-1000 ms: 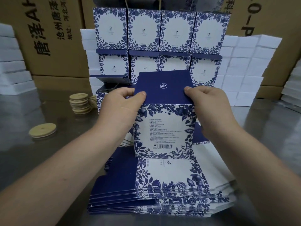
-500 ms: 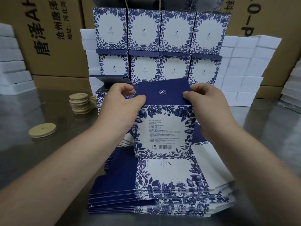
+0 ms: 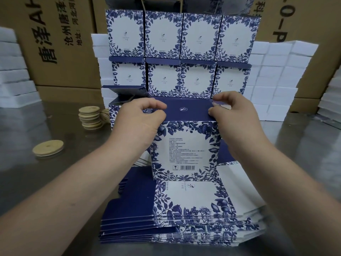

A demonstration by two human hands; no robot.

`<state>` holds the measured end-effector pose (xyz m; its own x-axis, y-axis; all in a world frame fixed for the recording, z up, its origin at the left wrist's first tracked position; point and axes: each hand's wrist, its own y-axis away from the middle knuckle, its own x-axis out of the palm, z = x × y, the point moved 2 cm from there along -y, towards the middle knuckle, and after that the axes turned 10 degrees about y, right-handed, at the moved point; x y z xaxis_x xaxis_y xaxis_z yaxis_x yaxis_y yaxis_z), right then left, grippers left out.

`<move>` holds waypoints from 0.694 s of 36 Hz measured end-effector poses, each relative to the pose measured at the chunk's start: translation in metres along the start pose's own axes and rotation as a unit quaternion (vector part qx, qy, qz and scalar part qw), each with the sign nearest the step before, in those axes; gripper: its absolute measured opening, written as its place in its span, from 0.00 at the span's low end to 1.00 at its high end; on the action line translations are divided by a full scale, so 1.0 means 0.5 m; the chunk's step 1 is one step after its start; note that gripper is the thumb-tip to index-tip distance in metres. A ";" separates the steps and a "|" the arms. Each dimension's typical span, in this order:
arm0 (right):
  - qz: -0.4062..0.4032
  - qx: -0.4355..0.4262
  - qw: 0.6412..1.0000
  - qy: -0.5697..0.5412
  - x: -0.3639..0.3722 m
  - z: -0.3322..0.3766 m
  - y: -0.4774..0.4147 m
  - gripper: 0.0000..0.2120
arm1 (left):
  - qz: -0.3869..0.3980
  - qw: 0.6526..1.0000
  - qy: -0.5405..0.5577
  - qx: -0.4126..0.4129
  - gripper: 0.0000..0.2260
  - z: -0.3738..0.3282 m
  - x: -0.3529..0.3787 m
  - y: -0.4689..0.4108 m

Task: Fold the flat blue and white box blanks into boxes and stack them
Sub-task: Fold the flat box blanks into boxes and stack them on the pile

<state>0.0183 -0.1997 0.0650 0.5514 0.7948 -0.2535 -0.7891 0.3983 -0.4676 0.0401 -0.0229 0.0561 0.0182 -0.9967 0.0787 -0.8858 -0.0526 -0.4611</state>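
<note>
Curled fingers (image 3: pixel 154 105): left hand (image 3: pixel 142 120), right hand (image 3: pixel 235 115)

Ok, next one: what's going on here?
A person is assembling a box, which stands on a pile of flat blanks. The left hand and right hand pinch its top corners, with the dark blue flap folded down over the top. Finished boxes are stacked in rows behind. Wooden discs lie on the table to the left.
</note>
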 end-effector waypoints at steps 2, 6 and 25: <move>-0.001 -0.014 1.000 0.018 -0.003 0.003 0.002 0.12 | -0.002 1.000 -0.012 0.006 0.09 -0.003 -0.001 0.001; -0.009 -0.073 0.992 0.102 -0.012 0.014 0.007 0.10 | -0.002 1.000 -0.031 0.004 0.10 -0.004 -0.003 0.000; 0.166 -0.238 0.920 0.262 -0.009 0.054 0.038 0.12 | 0.159 0.902 -0.335 0.221 0.24 -0.028 0.006 0.029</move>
<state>-0.0066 -0.1834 0.0799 0.4547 0.4577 -0.7641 -0.7979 -0.1719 -0.5778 0.0207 -0.0256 0.0618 0.2024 -0.7719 -0.6027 -0.6270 0.3706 -0.6852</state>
